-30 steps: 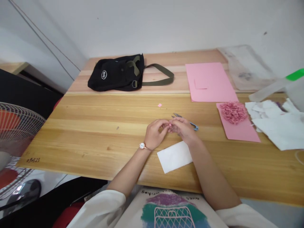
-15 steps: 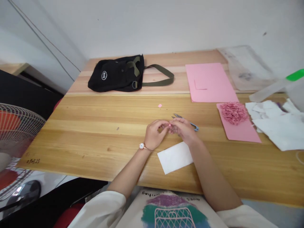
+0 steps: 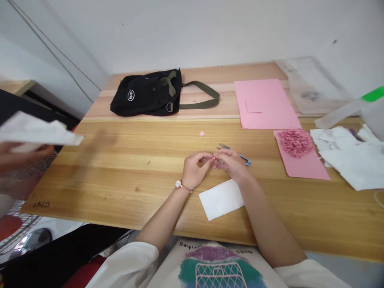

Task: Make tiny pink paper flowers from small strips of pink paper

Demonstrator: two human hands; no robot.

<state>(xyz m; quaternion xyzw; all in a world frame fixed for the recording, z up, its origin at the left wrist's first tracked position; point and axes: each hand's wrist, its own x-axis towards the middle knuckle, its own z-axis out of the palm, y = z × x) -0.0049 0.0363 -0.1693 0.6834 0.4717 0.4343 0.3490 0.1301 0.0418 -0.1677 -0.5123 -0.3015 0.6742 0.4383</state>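
My left hand [image 3: 196, 166] and my right hand [image 3: 229, 162] meet over the middle of the wooden table. Between their fingertips they pinch a tiny pink piece of paper [image 3: 213, 158], mostly covered by the fingers. Thread snips [image 3: 246, 161] with blue-grey handles lie just behind my right hand, partly hidden by it. Below the hands a white sheet of paper [image 3: 222, 200] rests on the table, its right end under my right forearm. A small pink paper square [image 3: 202, 133] lies beyond the hands.
Right of the hands, a mound of crinkled pink bits [image 3: 295, 142] sits on a pink card [image 3: 309, 168], beside white papers [image 3: 354, 160]. Farther back are a pink folder [image 3: 267, 100] and a black bag [image 3: 144, 94]. Another person's hand [image 3: 27, 158] holds white paper [image 3: 39, 130] at left.
Another person's hand with white paper has come in at the left edge, in front of the fan, casting a shadow on the table. My hands have hardly moved.
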